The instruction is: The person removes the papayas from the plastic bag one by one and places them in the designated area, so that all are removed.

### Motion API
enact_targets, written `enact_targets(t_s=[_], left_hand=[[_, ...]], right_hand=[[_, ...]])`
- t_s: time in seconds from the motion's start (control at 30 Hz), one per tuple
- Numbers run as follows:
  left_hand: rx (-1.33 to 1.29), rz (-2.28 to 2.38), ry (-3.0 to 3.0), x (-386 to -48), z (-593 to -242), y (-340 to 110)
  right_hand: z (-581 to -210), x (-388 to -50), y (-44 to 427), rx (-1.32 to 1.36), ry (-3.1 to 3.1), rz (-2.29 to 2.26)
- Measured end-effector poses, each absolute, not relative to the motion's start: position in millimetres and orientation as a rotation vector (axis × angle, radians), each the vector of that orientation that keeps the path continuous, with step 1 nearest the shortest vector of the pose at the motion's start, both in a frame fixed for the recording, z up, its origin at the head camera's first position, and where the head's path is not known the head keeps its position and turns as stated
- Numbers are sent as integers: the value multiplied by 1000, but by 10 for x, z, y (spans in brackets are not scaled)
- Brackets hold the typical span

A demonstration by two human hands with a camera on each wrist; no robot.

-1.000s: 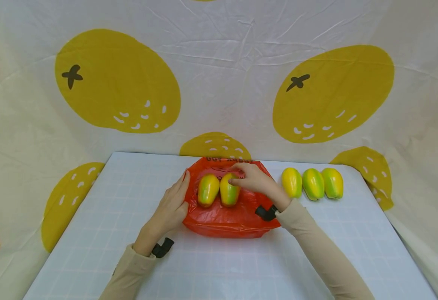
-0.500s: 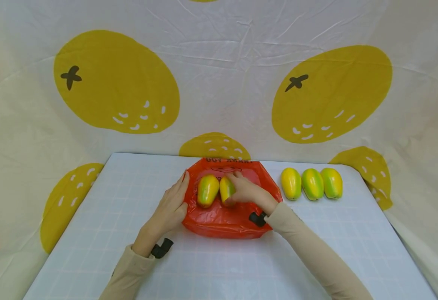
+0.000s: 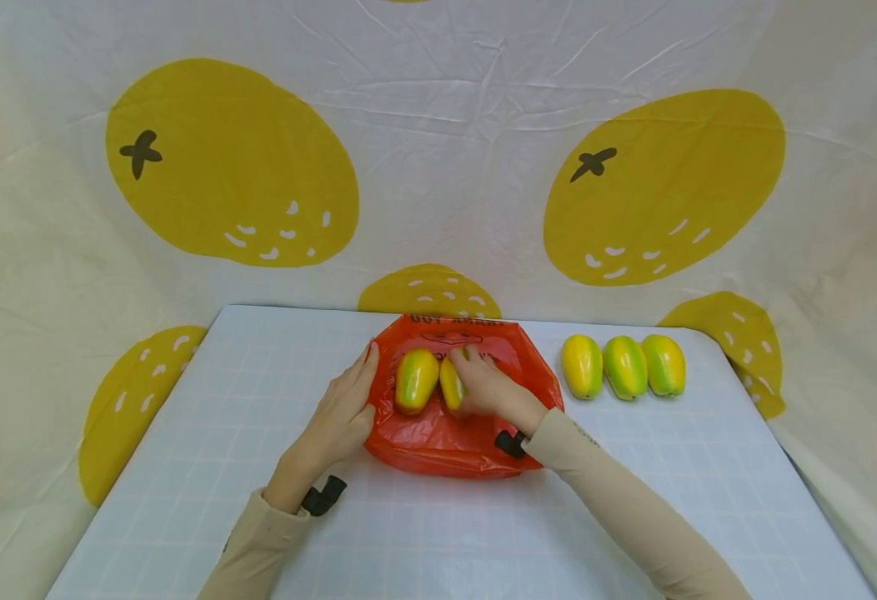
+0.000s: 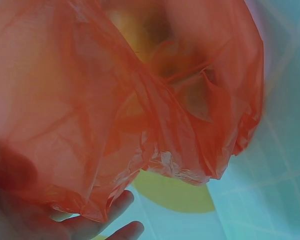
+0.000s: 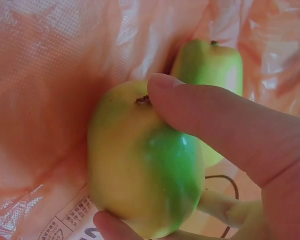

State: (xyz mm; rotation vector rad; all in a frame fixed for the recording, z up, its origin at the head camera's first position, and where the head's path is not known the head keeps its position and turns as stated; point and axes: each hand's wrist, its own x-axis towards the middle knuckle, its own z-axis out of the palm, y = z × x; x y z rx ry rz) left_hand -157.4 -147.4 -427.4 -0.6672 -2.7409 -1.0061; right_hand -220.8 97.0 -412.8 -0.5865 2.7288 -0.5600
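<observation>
A red plastic bag [image 3: 438, 437] lies spread near the table's back edge. Two yellow-green papayas are within its outline. My right hand [image 3: 494, 392] grips the right-hand papaya [image 3: 451, 385] from its right side. In the right wrist view, the thumb lies near the stem end of this papaya [image 5: 135, 165], and fingertips show at its lower side. The other papaya [image 3: 417, 381] sits just left of it. My left hand [image 3: 344, 408] rests along the bag's left edge with fingers extended. In the left wrist view, red plastic [image 4: 105, 115] covers part of that hand.
Three more papayas [image 3: 624, 367] stand in a row right of the bag, on the pale checked table [image 3: 438, 542]. Behind the table hangs a white cloth [image 3: 453, 167] printed with large yellow fruit shapes.
My right hand has come down and left from above the right-hand papaya and now grips it. The left hand stays at the bag's edge, and the three papayas have not moved.
</observation>
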Motion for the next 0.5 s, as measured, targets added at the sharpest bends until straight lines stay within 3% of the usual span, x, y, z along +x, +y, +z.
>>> enact_targets(t_s=[0.5], left_hand=[[-661, -1017, -2752, -1575, -4258, -1465]], right_hand=[[-4032, -2236, 1032, -531, 2756, -627]])
